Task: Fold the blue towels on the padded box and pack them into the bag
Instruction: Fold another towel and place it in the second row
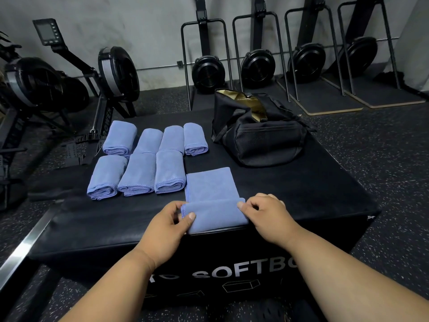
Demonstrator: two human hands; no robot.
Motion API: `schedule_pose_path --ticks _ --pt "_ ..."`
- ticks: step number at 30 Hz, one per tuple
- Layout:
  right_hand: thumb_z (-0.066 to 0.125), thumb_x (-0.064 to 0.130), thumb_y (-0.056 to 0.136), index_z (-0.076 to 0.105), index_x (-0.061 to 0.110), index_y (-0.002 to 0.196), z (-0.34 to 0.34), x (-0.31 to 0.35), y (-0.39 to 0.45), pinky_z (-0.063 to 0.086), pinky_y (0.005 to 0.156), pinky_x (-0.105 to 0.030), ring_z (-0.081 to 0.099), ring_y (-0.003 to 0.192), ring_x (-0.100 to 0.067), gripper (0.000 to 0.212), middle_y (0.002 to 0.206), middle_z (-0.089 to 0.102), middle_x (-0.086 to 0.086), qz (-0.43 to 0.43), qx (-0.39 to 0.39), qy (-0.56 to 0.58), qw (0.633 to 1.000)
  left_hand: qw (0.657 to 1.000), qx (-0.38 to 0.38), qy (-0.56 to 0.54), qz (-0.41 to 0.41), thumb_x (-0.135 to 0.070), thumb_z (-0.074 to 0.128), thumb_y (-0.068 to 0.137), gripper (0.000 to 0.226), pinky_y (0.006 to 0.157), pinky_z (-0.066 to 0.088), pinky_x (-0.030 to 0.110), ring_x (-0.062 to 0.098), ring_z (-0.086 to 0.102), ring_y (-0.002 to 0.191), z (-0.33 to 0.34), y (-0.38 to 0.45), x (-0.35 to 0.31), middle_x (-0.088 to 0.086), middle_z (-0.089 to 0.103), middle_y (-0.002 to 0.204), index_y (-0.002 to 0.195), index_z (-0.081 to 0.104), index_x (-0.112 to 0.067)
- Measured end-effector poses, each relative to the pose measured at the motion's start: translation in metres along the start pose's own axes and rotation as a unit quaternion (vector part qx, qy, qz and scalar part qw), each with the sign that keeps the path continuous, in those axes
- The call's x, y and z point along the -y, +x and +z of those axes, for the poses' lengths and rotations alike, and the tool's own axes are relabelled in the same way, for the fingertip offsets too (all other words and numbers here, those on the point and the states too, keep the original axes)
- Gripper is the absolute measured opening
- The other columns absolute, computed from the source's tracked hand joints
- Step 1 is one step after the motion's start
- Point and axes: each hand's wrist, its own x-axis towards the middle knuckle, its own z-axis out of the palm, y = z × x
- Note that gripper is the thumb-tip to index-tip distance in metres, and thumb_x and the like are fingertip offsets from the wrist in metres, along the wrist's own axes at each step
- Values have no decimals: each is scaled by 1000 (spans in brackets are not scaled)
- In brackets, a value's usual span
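A blue towel (212, 187) lies as a long strip near the front edge of the black padded box (290, 182), its near end turned over into a fold. My left hand (169, 221) pinches the fold's left edge. My right hand (264, 212) pinches its right edge. Several folded blue towels (137, 173) sit in two rows on the left of the box top. A black duffel bag (260, 133) with a tan lining stands unzipped at the back right of the box.
Rowing machines (69, 73) stand on the left. More rowers (257, 63) lean upright along the back wall. A metal rail (25, 247) runs along the speckled floor at the left front.
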Motion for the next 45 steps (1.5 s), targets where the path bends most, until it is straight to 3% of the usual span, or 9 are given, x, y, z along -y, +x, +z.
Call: schedule_pose_path --ticks 4,9,14,17,23,33,37,42,45 --pt "49 53 104 48 21 61 5 4 4 34 100 -38 50 96 -18 54 81 54 4 28 -12 -40 999 998 -28 47 -42 -43 66 100 35 94 55 32 12 72 97 2 11 0 0 76 106 132 55 -36" --pt "55 51 100 48 19 67 9 8 7 37 95 -38 53 89 -19 47 74 56 5 36 -58 -18 998 986 -94 130 -45 -43 65 98 31 73 46 21 3 65 88 15 10 -13 -11 69 95 124 49 -36" --pt "65 46 94 51 27 75 2 9 5 44 75 -31 54 80 -12 31 76 56 10 -18 -92 90 992 963 -176 180 94 -38 68 97 21 96 47 32 3 56 107 15 5 1 -14 53 122 115 57 -37" --pt "72 45 89 64 37 103 1 5 -1 48 88 -23 57 99 -4 18 105 58 17 -74 -27 65 995 926 -101 294 212 -51 64 92 36 113 35 28 9 46 129 11 0 12 -13 52 142 124 67 -36" --pt "75 48 84 53 44 144 2 2 -5 34 116 -30 42 125 -4 63 131 48 23 -120 47 -52 990 915 -15 358 188 -44 82 84 66 115 39 31 12 49 127 8 2 22 -17 53 146 144 55 -37" --pt "72 44 89 53 44 143 1 3 -7 34 116 -34 45 119 -8 57 121 46 19 -119 46 -84 988 919 -21 336 205 -38 69 96 34 104 23 5 0 45 118 -5 -2 9 -29 57 124 129 63 -41" --pt "66 42 91 64 44 126 0 4 -6 37 112 -34 47 116 -4 35 120 49 22 -114 41 -43 992 919 -3 343 195 -39 70 97 52 115 20 10 -6 35 130 -4 -5 12 -34 46 138 146 52 -41" --pt "63 44 95 67 36 107 1 5 -5 34 110 -35 48 115 -4 15 118 53 21 -85 47 -15 995 945 7 276 178 -24 69 95 10 84 50 24 8 60 94 -8 -5 -3 -15 71 98 102 70 -32" --pt "59 45 100 68 20 98 -1 8 -1 33 105 -34 50 112 -12 27 113 58 13 -39 29 -2 999 975 34 195 98 -36 68 99 8 89 53 26 2 69 97 -13 -1 -4 -24 75 101 105 73 -34"
